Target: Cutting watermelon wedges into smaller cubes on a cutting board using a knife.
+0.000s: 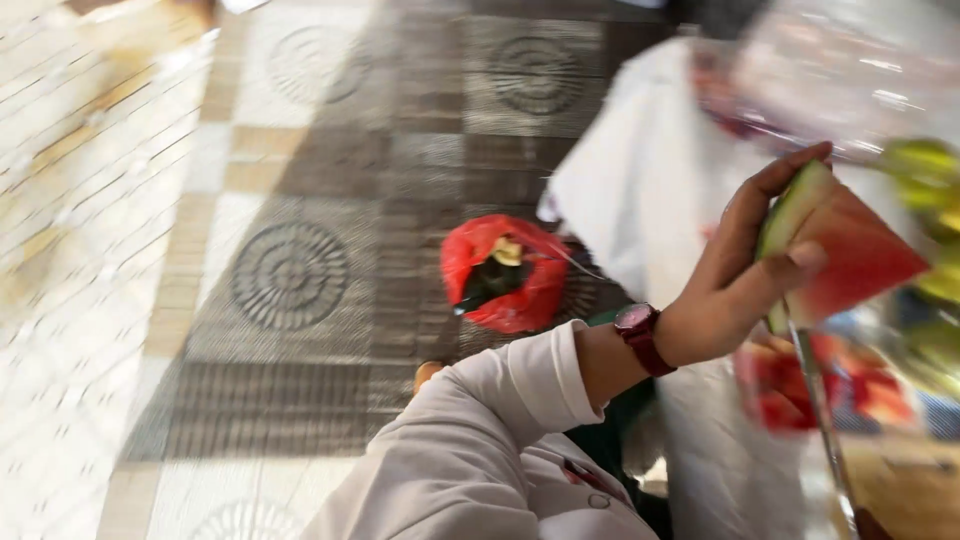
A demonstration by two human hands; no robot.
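Note:
My left hand [735, 285] is raised at the right of the view, and a dark red wristwatch [640, 335] sits at the end of its white sleeve. Its thumb and fingers pinch a triangular watermelon slice [850, 255], red flesh with a green rind, held upright. Below the slice a thin metal strip [820, 420] runs downward; it may be a blade, but blur hides what it is. More red watermelon pieces [780, 395] lie under the hand. My right hand is out of view.
A red plastic bag [505, 275] with dark contents lies on the patterned tile floor [290, 275]. A white plastic bag [640, 180] hangs beside my hand. Clear wrapping [850, 70] and green fruit [925, 170] fill the right edge. The whole frame is motion-blurred.

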